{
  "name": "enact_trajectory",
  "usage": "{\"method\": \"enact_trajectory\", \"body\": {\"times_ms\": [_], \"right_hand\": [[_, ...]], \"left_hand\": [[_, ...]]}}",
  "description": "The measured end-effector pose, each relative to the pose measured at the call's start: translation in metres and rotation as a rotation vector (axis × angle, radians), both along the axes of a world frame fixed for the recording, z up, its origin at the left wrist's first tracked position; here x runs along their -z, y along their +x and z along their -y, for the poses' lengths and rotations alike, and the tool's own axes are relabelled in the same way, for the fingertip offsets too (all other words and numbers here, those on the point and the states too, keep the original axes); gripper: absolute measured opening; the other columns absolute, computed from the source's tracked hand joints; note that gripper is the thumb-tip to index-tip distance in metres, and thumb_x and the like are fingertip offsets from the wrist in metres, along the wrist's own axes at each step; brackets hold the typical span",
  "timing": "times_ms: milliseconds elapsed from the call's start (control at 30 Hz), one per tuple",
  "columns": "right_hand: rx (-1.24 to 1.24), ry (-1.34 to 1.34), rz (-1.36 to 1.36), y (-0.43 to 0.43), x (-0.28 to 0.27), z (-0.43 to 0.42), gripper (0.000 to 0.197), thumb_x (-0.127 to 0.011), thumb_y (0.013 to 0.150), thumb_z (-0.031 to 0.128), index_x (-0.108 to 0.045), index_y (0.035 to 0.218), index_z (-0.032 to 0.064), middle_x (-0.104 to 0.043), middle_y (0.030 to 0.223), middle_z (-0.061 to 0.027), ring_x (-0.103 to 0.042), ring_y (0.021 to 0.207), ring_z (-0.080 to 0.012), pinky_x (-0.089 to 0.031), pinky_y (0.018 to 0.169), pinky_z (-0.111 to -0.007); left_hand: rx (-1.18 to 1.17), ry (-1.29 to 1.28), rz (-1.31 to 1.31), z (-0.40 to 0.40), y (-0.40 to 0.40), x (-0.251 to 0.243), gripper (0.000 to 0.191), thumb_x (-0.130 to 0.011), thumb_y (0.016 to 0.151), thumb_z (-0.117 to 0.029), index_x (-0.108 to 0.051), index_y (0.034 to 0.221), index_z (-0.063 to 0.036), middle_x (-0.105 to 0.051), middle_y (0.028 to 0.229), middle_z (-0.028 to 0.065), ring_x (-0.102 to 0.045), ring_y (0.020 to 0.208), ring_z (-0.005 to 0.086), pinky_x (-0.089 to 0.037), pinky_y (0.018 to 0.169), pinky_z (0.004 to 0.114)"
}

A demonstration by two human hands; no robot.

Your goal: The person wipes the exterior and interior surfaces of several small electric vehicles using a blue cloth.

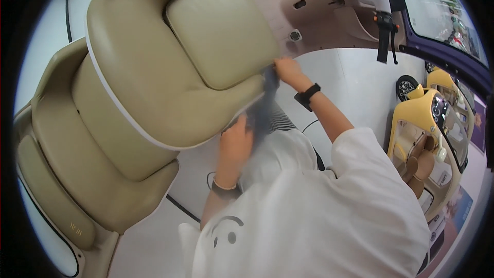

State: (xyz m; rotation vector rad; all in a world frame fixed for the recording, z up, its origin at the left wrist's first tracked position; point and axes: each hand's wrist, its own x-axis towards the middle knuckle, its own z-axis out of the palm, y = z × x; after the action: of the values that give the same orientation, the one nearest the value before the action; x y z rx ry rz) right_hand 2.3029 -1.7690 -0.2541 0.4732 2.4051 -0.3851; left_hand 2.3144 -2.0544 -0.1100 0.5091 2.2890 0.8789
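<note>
A dark blue cloth [263, 117], blurred, hangs between my two hands beside the front seat. My right hand [288, 71], with a black wristband on the wrist, grips its upper end at the corner of the beige seat cushion [227, 31]. Lower down, my left hand [236, 136] holds the other end next to the white-edged rim of the seat backrest [154, 73]. The fingers of my left hand are partly hidden by blur. The front seat is padded, and its surface looks smooth.
Behind the front seat is a beige rear seat [104, 139]. A handlebar grip with brake lever [384, 40] and a pinkish floor and dashboard [281, 4] lie ahead. Small yellow vehicles [417, 119] stand to the right. A dark line crosses the pale floor [154, 231].
</note>
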Motion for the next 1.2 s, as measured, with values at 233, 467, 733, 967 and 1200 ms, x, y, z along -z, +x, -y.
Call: {"method": "enact_trajectory", "body": {"times_ms": [233, 467, 733, 967, 1200], "right_hand": [[0.267, -0.18, -0.8, -0.118, -0.051, -0.076, 0.031, -0.066, 0.09, 0.021, -0.06, 0.112, 0.0002, -0.061, 0.118, -0.0232, -0.059, 0.11, -0.0386, -0.048, 0.092, -0.043], [0.08, -0.352, -1.059, -0.213, -0.022, -0.111, 0.049, -0.07, 0.086, 0.019, -0.054, 0.13, 0.0022, -0.062, 0.121, -0.0218, -0.064, 0.103, -0.0376, -0.053, 0.085, -0.042], [-0.136, -0.444, -0.858, -0.148, 0.059, -0.048, 0.038, -0.056, 0.081, 0.001, -0.051, 0.119, 0.0045, -0.06, 0.1, -0.0184, -0.058, 0.099, -0.0398, -0.049, 0.079, -0.048], [-0.086, -0.425, -0.37, -0.025, 0.033, -0.04, 0.051, -0.057, 0.08, -0.002, -0.051, 0.128, 0.0102, -0.05, 0.116, -0.0153, -0.05, 0.11, -0.0369, -0.051, 0.082, -0.046], [-0.218, -0.367, -0.483, -0.08, 0.059, -0.085, 0.051, -0.052, 0.082, -0.006, -0.049, 0.131, 0.0057, -0.054, 0.111, -0.0222, -0.056, 0.104, -0.0401, -0.05, 0.086, -0.046]], "left_hand": [[-0.311, -0.073, -0.494, -0.099, -0.113, -0.071, 0.022, -0.062, 0.096, -0.026, -0.063, 0.102, -0.0052, -0.065, 0.081, 0.0203, -0.061, 0.072, 0.0415, -0.047, 0.062, 0.046], [-0.247, -0.158, -0.722, -0.15, -0.231, -0.03, 0.015, -0.06, 0.093, -0.015, -0.066, 0.1, -0.0037, -0.068, 0.086, 0.0203, -0.065, 0.083, 0.0415, -0.051, 0.073, 0.048], [0.397, -0.673, -0.277, -0.142, -0.211, 0.173, 0.028, -0.058, 0.089, -0.015, -0.071, 0.11, -0.004, -0.038, 0.155, 0.017, -0.045, 0.135, 0.0372, -0.052, 0.092, 0.049], [0.567, -0.69, 0.183, -0.154, -0.104, 0.175, 0.037, -0.064, 0.084, -0.023, -0.071, 0.111, 0.0002, -0.059, 0.132, 0.0237, -0.065, 0.108, 0.0387, -0.053, 0.093, 0.045], [0.348, -0.343, 0.058, -0.134, -0.139, 0.135, 0.02, -0.056, 0.088, -0.015, -0.07, 0.091, -0.002, -0.069, 0.091, 0.0213, -0.068, 0.086, 0.0372, -0.054, 0.071, 0.049]]}}
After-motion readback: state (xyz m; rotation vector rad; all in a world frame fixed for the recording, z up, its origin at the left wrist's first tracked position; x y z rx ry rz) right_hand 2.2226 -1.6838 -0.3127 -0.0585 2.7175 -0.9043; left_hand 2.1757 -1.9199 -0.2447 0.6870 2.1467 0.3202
